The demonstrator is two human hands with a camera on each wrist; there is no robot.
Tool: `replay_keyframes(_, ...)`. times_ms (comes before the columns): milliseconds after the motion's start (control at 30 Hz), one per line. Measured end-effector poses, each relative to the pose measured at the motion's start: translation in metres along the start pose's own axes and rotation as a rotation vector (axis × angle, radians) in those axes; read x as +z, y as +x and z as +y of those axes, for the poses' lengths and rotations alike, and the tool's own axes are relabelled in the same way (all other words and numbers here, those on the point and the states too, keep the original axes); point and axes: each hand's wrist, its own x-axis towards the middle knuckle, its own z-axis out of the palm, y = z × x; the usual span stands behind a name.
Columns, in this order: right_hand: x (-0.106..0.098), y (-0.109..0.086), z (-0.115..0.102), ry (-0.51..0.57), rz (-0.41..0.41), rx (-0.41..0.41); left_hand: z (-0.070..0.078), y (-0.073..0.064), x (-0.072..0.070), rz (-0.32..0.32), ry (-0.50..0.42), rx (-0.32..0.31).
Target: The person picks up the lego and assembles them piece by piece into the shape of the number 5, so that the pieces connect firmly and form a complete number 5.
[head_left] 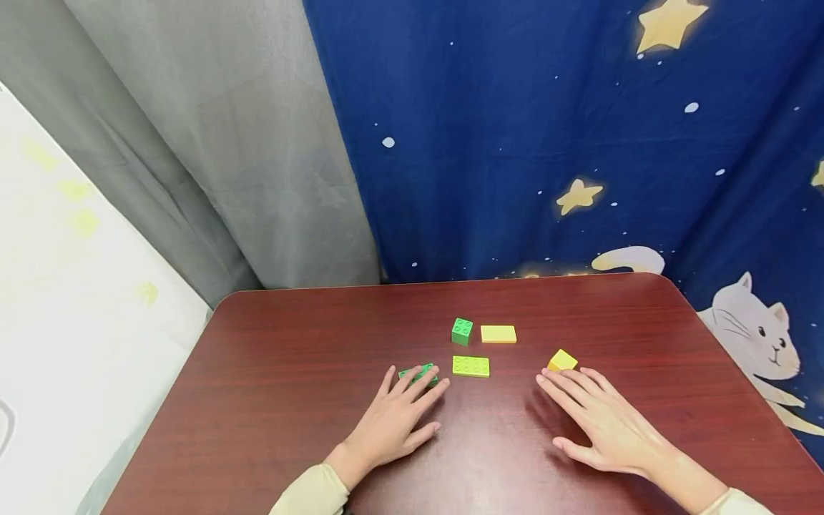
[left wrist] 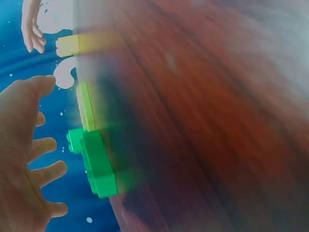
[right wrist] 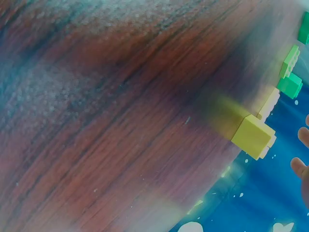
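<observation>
My left hand [head_left: 393, 422] is held with its fingers spread over a longer green toy brick [left wrist: 100, 166], which they partly hide in the head view. The left wrist view shows a gap between those fingers and the brick. Across the table, my right hand [head_left: 605, 422] has its fingers extended, their tips close to a yellow brick [head_left: 563, 360]. Between the hands lies a flat lime brick [head_left: 471, 366] with studs on top. Farther back are a small green brick [head_left: 462, 331] and a flat yellow piece [head_left: 498, 334], side by side.
All the bricks lie on a dark red-brown wooden table [head_left: 290, 343] with rounded far corners. Behind its back edge hang a grey curtain [head_left: 257, 143] and a blue curtain [head_left: 476, 143] with stars and a cat. A white surface [head_left: 71, 322] stands at the left.
</observation>
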Motion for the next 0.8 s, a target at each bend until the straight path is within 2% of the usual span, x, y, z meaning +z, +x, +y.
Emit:
replay_keyframes(133,0.000,0.000,0.002,-0.004,-0.017,0.013,0.003,0.009,0.000,0.003,0.019,0.013)
replay_keyframes(367,0.001,0.000,0.005,0.013,0.046,0.020,0.006,0.021,0.001,-0.015,0.038,0.027)
replay_keyframes(567,0.001,-0.002,0.008,0.003,0.059,0.021,0.009,0.029,0.004,-0.027,0.044,0.040)
replay_keyframes(800,0.002,0.001,0.011,-0.011,0.067,0.037,0.009,0.042,0.000,0.002,0.088,0.056)
